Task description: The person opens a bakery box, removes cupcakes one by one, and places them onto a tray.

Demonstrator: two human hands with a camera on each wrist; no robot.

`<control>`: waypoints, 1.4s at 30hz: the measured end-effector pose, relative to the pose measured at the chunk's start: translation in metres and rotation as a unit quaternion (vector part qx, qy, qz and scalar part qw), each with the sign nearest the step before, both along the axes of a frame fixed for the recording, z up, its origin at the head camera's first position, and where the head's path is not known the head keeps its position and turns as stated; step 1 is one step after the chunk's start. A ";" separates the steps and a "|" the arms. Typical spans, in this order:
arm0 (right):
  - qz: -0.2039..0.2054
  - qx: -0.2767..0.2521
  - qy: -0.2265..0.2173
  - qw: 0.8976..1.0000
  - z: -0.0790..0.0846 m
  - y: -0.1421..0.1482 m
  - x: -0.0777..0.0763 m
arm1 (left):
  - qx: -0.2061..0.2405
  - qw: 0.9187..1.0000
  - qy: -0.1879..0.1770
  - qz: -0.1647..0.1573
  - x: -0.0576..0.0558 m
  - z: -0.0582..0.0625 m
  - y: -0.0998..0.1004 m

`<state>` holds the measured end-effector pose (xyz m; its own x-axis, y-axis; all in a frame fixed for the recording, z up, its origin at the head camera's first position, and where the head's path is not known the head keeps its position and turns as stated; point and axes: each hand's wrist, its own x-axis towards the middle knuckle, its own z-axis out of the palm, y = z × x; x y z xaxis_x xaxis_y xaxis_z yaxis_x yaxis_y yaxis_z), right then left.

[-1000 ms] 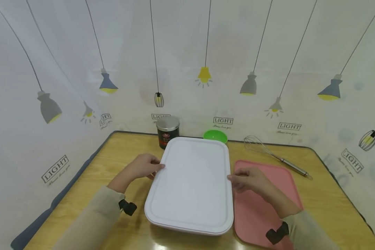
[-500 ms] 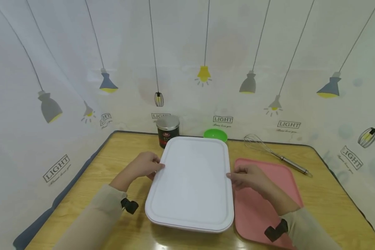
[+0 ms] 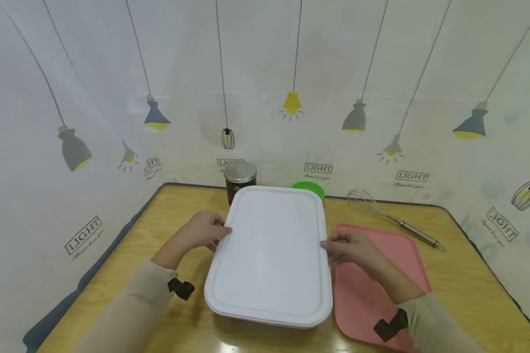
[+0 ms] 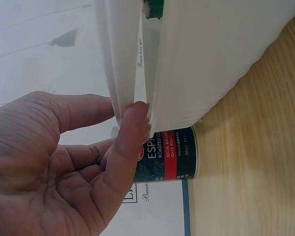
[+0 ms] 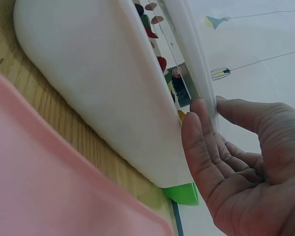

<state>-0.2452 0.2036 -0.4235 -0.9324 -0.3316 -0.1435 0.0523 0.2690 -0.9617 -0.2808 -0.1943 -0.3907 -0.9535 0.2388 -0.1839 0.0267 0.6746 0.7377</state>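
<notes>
A white rectangular lid (image 3: 271,255) lies tilted over a white plastic box (image 5: 98,73), its far end raised. Both wrist views show a gap between the lid's edge and the box's rim. My left hand (image 3: 203,229) pinches the lid's left edge, thumb on top and fingers beneath. On the opposite edge, my right hand (image 3: 351,249) pinches the lid in the same way, with fingertips near the box's rim. Through the gap, small colourful items show inside the box, among them a red one (image 5: 161,64); most of the contents are hidden by the lid and walls.
Behind the box stand an espresso coffee tin (image 3: 240,172) and a green bowl (image 3: 309,187), both partly covered by the lid. To the right lies a pink tray (image 3: 366,304), with a wire whisk (image 3: 393,219) beyond it. A printed curtain (image 3: 265,59) surrounds the wooden table (image 3: 176,201).
The lid's far end has risen a little and now covers more of the coffee tin. Both hands keep their pinch on the edges and have moved up slightly.
</notes>
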 end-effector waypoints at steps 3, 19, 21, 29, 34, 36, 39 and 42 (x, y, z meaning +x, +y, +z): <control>-0.001 -0.008 0.004 1.000 0.005 -0.004 -0.001 | 0.007 1.000 0.002 -0.006 -0.001 0.003 -0.004; -0.007 -0.030 -0.004 1.000 0.005 -0.020 0.003 | 0.007 1.000 -0.006 -0.004 0.010 0.017 -0.017; -0.007 -0.025 -0.003 1.000 0.005 -0.022 0.003 | 0.005 1.000 -0.005 -0.001 0.011 0.017 -0.020; -0.003 -0.001 -0.006 1.000 0.015 -0.042 -0.002 | -0.020 1.000 -0.004 0.011 0.013 0.023 -0.040; 0.004 0.003 -0.007 1.000 0.023 -0.064 -0.011 | -0.032 0.999 -0.003 0.019 0.012 0.026 -0.061; 0.014 -0.002 -0.009 1.000 0.024 -0.073 -0.013 | -0.033 0.999 -0.008 0.023 0.011 0.025 -0.069; 0.025 -0.005 -0.025 0.999 0.025 -0.086 -0.015 | -0.039 0.999 -0.018 0.026 0.011 0.020 -0.082; 0.032 0.000 -0.034 0.999 0.023 -0.100 -0.016 | -0.047 0.998 -0.025 0.032 0.012 0.015 -0.094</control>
<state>-0.2617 0.1041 -0.4001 -0.8977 -0.3900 -0.2053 0.1002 0.2731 -0.9568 -0.2687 -0.2887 -0.3752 -0.9553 0.1572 -0.2506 -0.0539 0.7406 0.6698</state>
